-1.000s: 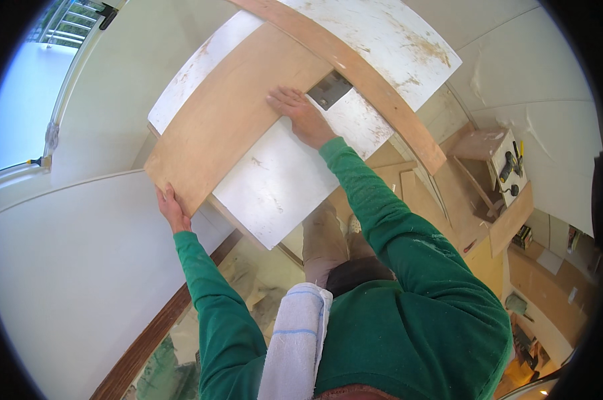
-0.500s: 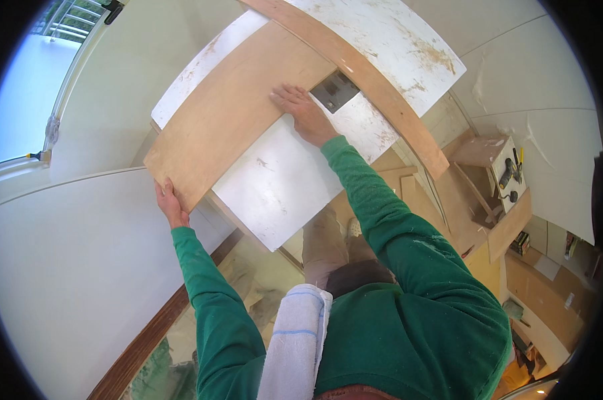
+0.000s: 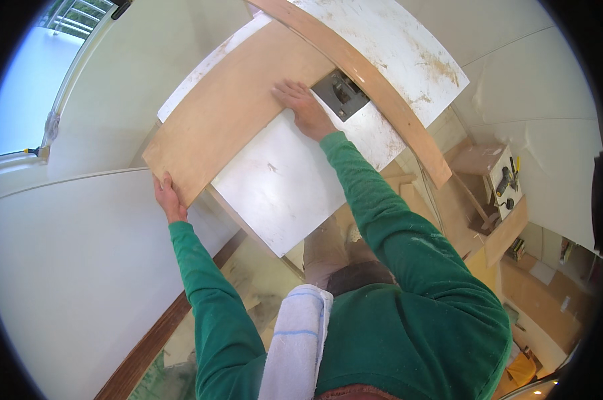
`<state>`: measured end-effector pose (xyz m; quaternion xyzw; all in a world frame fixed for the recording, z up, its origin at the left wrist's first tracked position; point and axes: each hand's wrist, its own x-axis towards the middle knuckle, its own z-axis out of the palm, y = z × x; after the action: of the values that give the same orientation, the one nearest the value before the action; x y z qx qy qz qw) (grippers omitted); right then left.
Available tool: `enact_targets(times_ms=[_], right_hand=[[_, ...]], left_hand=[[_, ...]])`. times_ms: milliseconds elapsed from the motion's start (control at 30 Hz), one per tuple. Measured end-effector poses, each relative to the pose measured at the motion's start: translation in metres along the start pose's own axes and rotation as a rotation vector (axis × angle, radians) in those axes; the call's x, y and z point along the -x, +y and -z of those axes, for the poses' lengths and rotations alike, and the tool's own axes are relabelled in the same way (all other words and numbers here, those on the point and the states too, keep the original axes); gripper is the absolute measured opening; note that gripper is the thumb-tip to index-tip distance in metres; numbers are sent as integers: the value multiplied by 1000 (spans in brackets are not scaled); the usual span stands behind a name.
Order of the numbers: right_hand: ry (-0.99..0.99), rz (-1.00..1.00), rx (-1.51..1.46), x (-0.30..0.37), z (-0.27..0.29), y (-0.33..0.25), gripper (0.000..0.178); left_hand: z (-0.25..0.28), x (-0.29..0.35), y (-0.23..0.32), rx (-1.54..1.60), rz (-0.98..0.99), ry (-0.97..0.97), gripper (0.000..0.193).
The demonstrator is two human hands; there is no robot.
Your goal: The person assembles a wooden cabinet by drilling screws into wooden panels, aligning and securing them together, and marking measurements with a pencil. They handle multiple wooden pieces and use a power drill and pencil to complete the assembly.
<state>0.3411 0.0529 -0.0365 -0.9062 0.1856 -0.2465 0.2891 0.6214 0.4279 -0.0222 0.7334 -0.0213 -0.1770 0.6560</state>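
Note:
A wide plywood board [image 3: 231,107] lies flat across a white, scuffed worktable [image 3: 281,180]. My left hand [image 3: 170,198] is closed on its near left corner, some fingers hidden under the board. My right hand [image 3: 303,110] rests flat on the board by its right edge, fingers stretched out. Just right of that hand, a dark metal plate [image 3: 341,95] with a slot is set into the tabletop; what sits in the slot is too small to make out. The board's far edge lies along a long wooden strip [image 3: 375,87] that crosses the table.
To the right, a small wooden cabinet [image 3: 478,163] carries hand tools [image 3: 508,179]. Wood panels [image 3: 415,207] lean beneath the table's right side. A white wall panel [image 3: 68,267] stands on the left, below a window [image 3: 31,93]. A towel [image 3: 298,333] hangs at my chest.
The board sits slightly farther left relative to the table, and more of the dark plate shows. Both hands keep their places on the board. The view has shifted a little.

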Motion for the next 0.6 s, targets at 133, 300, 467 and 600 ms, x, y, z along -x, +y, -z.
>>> enact_targets(times_ms=[133, 300, 467, 600], right_hand=[[-50, -96, 10, -26, -19, -6, 83], [-47, -84, -4, -60, -54, -35, 84], [-85, -111, 11, -70, -80, -80, 84], [-79, -125, -3, -71, -97, -105, 82]], left_hand=[[7, -11, -2, -3, -50, 14, 64], [39, -22, -3, 69, -31, 55, 63], [78, -19, -3, 73, 17, 132, 63], [100, -11, -7, 82, 30, 184, 63]])
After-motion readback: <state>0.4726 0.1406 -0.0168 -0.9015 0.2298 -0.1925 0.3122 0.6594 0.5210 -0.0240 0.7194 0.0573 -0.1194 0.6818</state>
